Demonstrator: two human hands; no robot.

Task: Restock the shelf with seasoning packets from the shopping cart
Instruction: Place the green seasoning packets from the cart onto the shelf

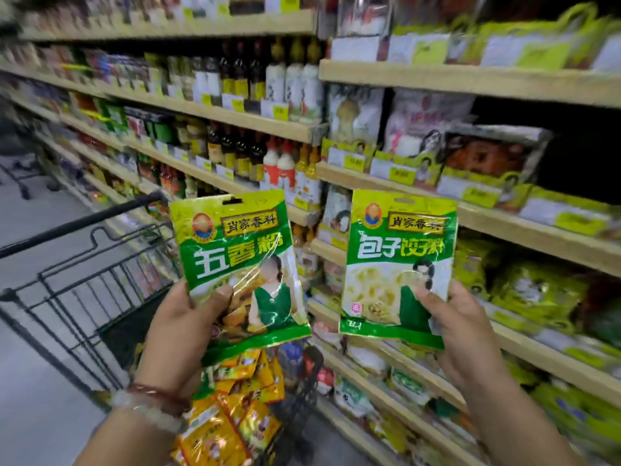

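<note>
I hold two green seasoning packets upright in front of the shelves. My left hand [183, 326] grips the left green packet [237, 260] by its lower left, thumb on its front. My right hand [460, 326] pinches the right green packet [398, 260] at its lower right corner. Below them the black wire shopping cart [87, 264] holds several yellow and orange seasoning packets [235, 408]. The wooden shelf [521, 227] on the right carries more green and yellow packets [537, 290].
Bottles of sauce and vinegar [255, 79] fill the shelves at the left and centre. Yellow price tags line the shelf edges. The grey aisle floor [40, 381] lies to the left of the cart. A dark gap [578, 153] shows on the upper right shelf.
</note>
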